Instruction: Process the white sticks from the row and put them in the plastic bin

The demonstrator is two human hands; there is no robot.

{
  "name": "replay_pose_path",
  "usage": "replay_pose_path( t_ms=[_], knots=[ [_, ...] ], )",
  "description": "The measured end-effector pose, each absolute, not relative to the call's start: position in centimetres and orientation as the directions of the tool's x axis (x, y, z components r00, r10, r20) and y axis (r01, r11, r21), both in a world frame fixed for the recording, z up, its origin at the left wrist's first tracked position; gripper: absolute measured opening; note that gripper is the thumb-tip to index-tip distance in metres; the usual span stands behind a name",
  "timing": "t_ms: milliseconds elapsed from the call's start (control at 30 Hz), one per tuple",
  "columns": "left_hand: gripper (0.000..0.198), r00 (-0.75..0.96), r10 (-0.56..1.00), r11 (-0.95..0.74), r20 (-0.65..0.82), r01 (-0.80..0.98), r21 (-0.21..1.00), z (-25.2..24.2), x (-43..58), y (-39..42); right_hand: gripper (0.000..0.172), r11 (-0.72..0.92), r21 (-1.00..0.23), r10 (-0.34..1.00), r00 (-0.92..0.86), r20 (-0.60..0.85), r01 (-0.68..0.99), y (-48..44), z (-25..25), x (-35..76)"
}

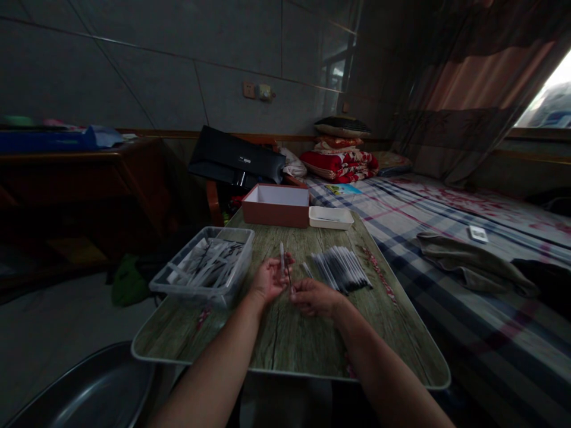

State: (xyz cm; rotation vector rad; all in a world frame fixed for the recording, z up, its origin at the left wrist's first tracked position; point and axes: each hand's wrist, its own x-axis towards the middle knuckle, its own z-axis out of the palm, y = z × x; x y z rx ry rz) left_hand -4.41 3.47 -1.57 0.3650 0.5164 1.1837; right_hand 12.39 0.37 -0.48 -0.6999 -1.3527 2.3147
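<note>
Above the middle of the wood-patterned table [289,351], my left hand [266,282] is closed on a slim, pale pen-like tube [282,254] that points upward. My right hand [316,297] is just to its right, with fingertips pinched on a thin dark rod [289,278]. The rod's upper end meets or passes near the tube; I cannot tell which. Right of the hands lies a row of slim white sticks with dark ends [341,268]. On the left stands a clear plastic bin [196,295] heaped with pale strips or tubes [209,260].
At the table's far edge stand an open reddish-brown box [275,215] and a cream tray [331,224] with something thin inside. A bed with a checked sheet [379,226] runs along the right. A metal basin [84,392] sits on the floor at lower left.
</note>
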Motion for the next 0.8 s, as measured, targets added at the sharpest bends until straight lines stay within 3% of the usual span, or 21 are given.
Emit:
replay_pose_path(
  t_ms=[200, 300, 400, 567, 700, 800],
  knots=[
    [0.011, 0.328, 0.935, 0.328, -0.136, -0.653, 0.682, -2.2, -3.1, 3.2, 0.04, -0.452, -0.888, 0.682, -0.676, -0.281, -0.087, 0.3, 0.3, 12.1],
    [0.015, 0.34, 0.926, 0.369, -0.163, -0.731, 0.574, -2.1, -3.3, 3.4, 0.032, -0.427, -0.888, 0.763, -0.595, -0.253, -0.17, 0.7, 0.2, 12.0],
    [0.021, 0.384, 0.897, 0.443, -0.221, -0.779, 0.444, -2.0, -3.7, 3.5, 0.021, -0.316, -0.86, 0.905, -0.398, -0.147, -0.4, 1.4, -0.1, 12.0],
    [0.019, 0.56, 0.81, 0.572, -0.175, -0.689, 0.445, -2.8, -3.6, 3.3, 0.032, -0.103, -0.717, 0.99, -0.144, -0.004, -0.69, 2.4, -0.6, 12.2],
    [0.025, 0.674, 0.721, 0.646, -0.157, -0.575, 0.502, -3.3, -3.0, 3.1, 0.026, 0.003, -0.732, 1.0, -0.004, 0.008, -0.681, 2.8, -1.1, 11.9],
    [0.031, 0.686, 0.716, 0.634, -0.128, -0.564, 0.529, -3.4, -2.8, 3.0, 0.018, 0.021, -0.805, 0.999, -0.008, 0.031, -0.592, 2.8, -1.6, 11.4]
  ],
)
